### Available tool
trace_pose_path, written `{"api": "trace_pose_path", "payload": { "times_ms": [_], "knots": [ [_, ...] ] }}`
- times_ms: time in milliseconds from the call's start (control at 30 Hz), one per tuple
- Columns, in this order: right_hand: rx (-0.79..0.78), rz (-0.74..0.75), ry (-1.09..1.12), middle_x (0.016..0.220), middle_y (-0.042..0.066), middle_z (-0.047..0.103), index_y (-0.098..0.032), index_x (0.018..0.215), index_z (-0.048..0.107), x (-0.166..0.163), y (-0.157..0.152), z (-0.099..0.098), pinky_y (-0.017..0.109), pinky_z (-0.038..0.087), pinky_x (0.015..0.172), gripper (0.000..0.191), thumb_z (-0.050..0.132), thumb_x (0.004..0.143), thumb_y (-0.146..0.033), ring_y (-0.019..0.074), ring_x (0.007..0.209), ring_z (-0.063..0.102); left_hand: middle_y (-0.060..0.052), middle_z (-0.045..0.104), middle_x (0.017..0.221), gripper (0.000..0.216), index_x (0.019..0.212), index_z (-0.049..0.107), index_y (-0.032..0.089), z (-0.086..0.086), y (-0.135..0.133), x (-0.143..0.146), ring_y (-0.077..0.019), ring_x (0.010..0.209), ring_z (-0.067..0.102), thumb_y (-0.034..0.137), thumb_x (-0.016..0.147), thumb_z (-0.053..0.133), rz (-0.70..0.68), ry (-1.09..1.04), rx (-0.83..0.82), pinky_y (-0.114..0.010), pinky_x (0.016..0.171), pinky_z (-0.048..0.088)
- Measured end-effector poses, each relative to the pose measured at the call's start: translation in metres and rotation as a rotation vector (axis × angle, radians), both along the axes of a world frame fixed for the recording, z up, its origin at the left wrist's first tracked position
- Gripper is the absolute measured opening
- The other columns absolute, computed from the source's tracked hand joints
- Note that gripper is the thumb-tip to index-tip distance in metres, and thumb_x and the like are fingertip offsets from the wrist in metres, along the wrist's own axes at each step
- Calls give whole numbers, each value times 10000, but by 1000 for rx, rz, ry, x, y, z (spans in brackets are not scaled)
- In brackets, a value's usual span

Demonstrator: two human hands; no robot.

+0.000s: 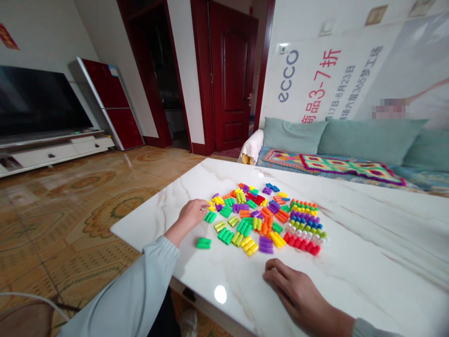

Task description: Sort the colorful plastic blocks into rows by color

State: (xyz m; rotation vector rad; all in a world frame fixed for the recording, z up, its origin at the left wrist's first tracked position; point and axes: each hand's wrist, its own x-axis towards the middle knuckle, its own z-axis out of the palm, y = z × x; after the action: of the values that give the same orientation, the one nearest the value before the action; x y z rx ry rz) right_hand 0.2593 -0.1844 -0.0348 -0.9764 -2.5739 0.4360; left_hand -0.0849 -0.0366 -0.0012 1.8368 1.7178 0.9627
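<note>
Several small plastic blocks in green, yellow, orange, purple and red (252,220) lie scattered on a white marble table (368,248). To their right, blocks stand assembled in coloured rows (304,224). My left hand (192,213) reaches to the left edge of the pile, its fingers curled at a green block (209,216) and a yellow one; whether it grips either is unclear. A lone green block (204,243) lies nearer me. My right hand (294,290) rests flat on the table in front of the pile, fingers together, holding nothing.
A teal sofa with a colourful crocheted mat (351,164) stands behind the table. Dark red doors (233,75) are at the back. A television on a white stand (38,103) and a red cabinet (108,103) are at the left, across patterned floor tiles.
</note>
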Motion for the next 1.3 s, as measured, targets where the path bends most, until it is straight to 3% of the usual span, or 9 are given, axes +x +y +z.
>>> {"api": "trace_pose_path", "payload": {
  "times_ms": [133,333,467,600,767,967,1133,1300],
  "knots": [
    [-3,3,-10,1100,86,547,-226,1105,500,1,0,-1,285,484,776,243,303,981,-157,165,883,590,-70,760,820,263,838,749,155,-13,2,7,-237,839,695,98,582,739,-52,-64,-92,-347,825,539],
    [-17,-4,-3,1102,82,543,-231,1104,498,2,-1,-3,282,483,772,231,309,985,-173,162,878,588,-133,716,1130,471,1153,657,114,-6,1,32,-237,1010,687,288,722,734,-226,-370,-108,-356,879,546],
    [-26,-8,18,1098,80,543,-226,1096,497,2,-1,-2,283,479,786,232,312,976,-156,159,884,582,-162,706,1129,571,1104,663,107,0,-2,39,-281,1031,677,396,643,833,-291,-714,-119,-423,925,525],
    [-25,-7,22,1111,81,542,-222,1091,497,2,0,-2,285,475,787,232,334,953,-132,162,893,579,-140,706,1136,523,1091,674,135,0,-3,41,-268,1030,677,420,677,816,-324,-757,-153,-419,930,521],
    [-24,-7,24,1098,77,549,-220,1079,504,1,-1,-1,279,472,788,225,347,945,-129,161,891,579,-153,695,1153,527,1113,669,122,2,-4,47,-290,1049,667,461,719,755,-340,-621,-132,-432,907,527],
    [22,-10,16,1095,79,562,-215,1071,511,1,-2,2,274,469,770,220,357,939,-130,163,881,584,-107,682,1196,371,1118,711,196,-10,-24,71,-274,1169,594,338,775,705,-556,-64,85,-431,1054,431],
    [19,-16,4,1104,76,561,-213,1076,517,1,-1,3,270,467,768,223,371,932,-126,160,876,584,-98,532,1411,527,1193,684,263,-20,-50,87,-322,1319,456,419,701,795,-766,263,157,-478,1110,367],
    [26,-10,29,1100,73,563,-215,1083,519,1,-1,2,269,465,765,217,389,931,-130,157,870,581,-74,455,1483,677,1246,644,308,-21,-59,87,-361,1391,342,505,627,834,-801,393,167,-539,1150,276]
  ]
}}
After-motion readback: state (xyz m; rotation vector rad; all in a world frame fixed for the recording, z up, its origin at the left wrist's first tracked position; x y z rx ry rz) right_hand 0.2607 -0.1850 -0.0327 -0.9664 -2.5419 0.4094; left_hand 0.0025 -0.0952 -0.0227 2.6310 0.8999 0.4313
